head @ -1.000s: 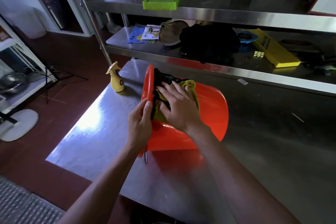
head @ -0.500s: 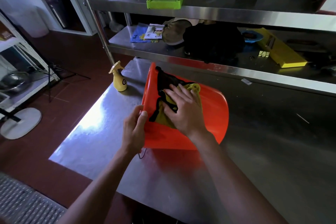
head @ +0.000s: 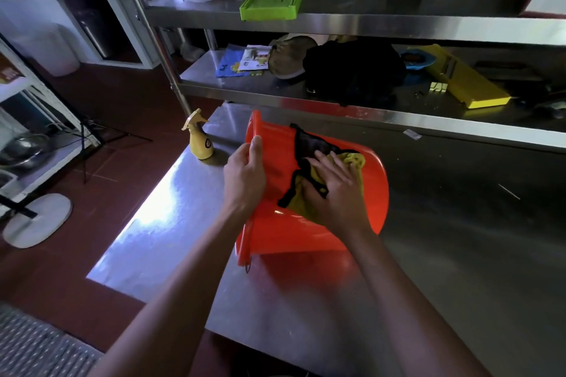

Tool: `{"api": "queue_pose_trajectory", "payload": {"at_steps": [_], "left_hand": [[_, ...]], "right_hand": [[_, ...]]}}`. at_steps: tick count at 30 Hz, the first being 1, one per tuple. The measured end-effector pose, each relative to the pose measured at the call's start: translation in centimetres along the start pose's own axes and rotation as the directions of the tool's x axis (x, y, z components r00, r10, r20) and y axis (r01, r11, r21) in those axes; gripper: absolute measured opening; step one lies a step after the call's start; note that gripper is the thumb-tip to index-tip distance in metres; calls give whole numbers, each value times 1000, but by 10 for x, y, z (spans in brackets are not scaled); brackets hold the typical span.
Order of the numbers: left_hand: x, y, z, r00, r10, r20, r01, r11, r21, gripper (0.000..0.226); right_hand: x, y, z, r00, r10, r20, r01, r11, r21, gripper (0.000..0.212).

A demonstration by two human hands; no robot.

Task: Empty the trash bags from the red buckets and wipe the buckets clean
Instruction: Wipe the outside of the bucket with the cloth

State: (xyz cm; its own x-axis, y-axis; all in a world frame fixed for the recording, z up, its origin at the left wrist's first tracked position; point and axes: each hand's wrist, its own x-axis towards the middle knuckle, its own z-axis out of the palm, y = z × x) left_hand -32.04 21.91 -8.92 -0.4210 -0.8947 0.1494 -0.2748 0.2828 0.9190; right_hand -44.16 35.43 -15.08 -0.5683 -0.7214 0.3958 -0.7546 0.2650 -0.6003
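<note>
A yellow spray bottle [head: 200,141] is seen standing at the far left corner of the steel worktop [head: 459,269], just beside a red bucket [head: 309,232] laid on its side with its mouth turned left. The left hand [head: 245,176], moved up from the lower rim a moment ago, is now curled over the upper rim, thumb on the outer wall, and the bucket is steadied there. To the right, a yellow-and-black cloth [head: 309,180] is pressed flat against the outer wall by the right hand [head: 333,190], fingers spread and straight; it has been carried toward the base. No trash bag is seen in the bucket, so the wiping stage is judged under way.
</note>
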Motion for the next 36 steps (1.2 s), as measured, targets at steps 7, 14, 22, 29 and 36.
{"api": "queue_pose_trajectory", "payload": {"at_steps": [7,14,22,29,36], "left_hand": [[-13,-11,-4,996,84,-13,-85,994,-65,53],[-34,-23,-9,989,145,4,-144,987,-76,49],[-48,-40,-5,987,160,-15,-160,986,-53,38],[-50,-50,-3,986,169,-10,-169,982,-89,33],[-55,-58,-5,985,170,-6,-169,977,-133,29]], "right_hand": [[-16,36,-18,981,181,-65,-177,982,60,50],[-26,63,-31,947,304,-106,-294,951,101,45],[-11,46,-24,975,217,-40,-218,975,-47,53],[8,-6,-2,996,-25,85,32,996,-80,49],[18,-38,15,976,-163,146,184,972,-146,53]]}}
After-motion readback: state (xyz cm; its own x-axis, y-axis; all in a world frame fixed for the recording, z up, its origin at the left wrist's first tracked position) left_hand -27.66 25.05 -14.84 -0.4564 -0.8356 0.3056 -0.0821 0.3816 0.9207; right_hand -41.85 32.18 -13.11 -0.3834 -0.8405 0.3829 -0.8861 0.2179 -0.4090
